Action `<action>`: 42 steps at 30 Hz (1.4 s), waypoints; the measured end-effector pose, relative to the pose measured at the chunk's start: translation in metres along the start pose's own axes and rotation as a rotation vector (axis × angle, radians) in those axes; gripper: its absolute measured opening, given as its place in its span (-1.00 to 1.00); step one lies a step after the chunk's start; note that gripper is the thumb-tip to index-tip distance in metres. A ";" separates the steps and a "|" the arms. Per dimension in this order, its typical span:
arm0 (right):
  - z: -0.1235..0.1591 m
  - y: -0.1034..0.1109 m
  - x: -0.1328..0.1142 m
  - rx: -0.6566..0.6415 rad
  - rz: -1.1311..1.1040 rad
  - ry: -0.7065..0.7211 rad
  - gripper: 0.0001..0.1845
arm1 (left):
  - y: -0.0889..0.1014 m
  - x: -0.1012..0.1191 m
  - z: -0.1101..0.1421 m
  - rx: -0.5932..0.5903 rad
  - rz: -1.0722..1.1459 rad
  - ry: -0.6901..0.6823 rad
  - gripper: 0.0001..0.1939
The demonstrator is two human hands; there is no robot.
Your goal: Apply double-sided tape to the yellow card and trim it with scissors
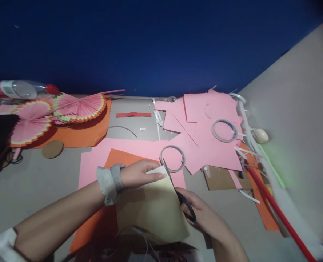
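Observation:
My left hand (142, 174) pinches the upper part of a pale yellow sheet of paper (150, 211), thumb on top. A white strip shows along the sheet's top edge. Black-handled scissors (187, 207) are gripped in my right hand (198, 207), their blades pointing up and away along the sheet's right edge. Just beyond the blade tips lies a roll of tape (183, 160). Under the sheet are orange paper (120, 155) and pink paper (89, 169). Whether the blades are cutting into the sheet I cannot make out.
Pink sheets (210, 156) lie piled at centre right with a second tape roll (234, 136). Pleated pink paper fans (79, 105), a plastic bottle (25, 89) and a round brown disc (52, 149) are at left. A red stick (278, 211) leans by the right wall.

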State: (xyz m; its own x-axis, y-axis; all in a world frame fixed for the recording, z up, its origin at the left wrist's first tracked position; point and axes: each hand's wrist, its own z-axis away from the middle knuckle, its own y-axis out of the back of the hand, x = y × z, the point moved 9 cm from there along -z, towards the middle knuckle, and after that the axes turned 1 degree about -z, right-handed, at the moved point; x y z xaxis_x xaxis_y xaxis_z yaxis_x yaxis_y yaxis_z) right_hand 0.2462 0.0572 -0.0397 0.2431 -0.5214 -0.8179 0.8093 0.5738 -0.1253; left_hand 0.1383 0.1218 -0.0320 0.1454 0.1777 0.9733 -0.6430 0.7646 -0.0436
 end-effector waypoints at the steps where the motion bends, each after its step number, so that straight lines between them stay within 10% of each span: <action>1: -0.001 -0.001 0.000 -0.004 -0.005 0.006 -0.72 | 0.000 0.000 0.000 0.002 -0.002 0.001 -0.63; 42: 0.000 -0.008 0.000 0.017 -0.076 -0.035 -0.56 | 0.004 -0.002 0.003 0.053 0.027 0.022 -0.57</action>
State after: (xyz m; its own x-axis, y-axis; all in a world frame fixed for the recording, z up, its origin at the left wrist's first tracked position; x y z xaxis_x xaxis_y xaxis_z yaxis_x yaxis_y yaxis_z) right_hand 0.2401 0.0529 -0.0386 0.1993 -0.5848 -0.7863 0.8349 0.5214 -0.1761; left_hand 0.1334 0.1223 -0.0332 0.1441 0.2119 0.9666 -0.6854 0.7259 -0.0570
